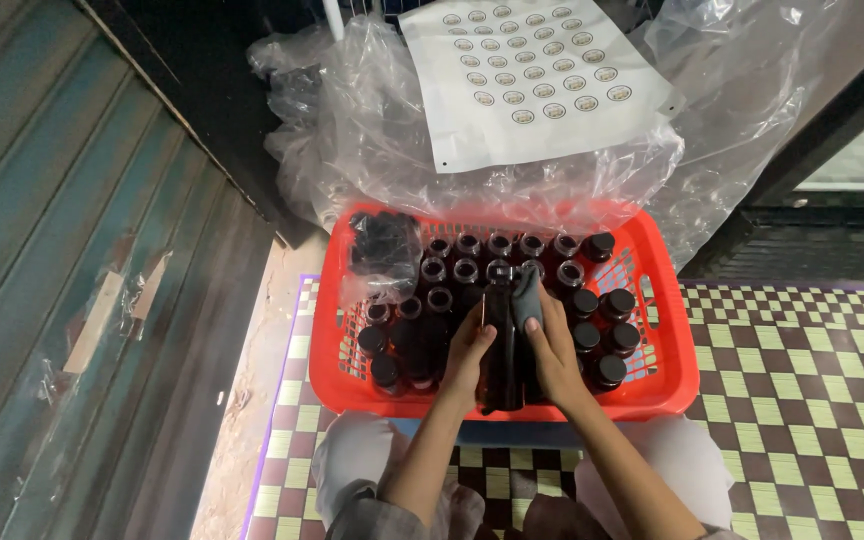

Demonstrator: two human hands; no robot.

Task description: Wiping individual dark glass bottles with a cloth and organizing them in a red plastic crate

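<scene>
A dark bottle (501, 345) stands upright over the near side of a red plastic basket (652, 395). My left hand (468, 355) grips its left side. My right hand (554, 350) presses a grey cloth (529, 300) against the bottle's upper right side. Several dark bottles with black caps (592, 335) fill the basket around my hands.
A clear bag of black caps (382, 250) lies in the basket's far left corner. Crumpled clear plastic (372, 150) and a white sheet of round stickers (537, 70) sit behind the basket. A corrugated metal shutter (62, 280) runs along the left. Checkered mat (802, 400) covers the floor.
</scene>
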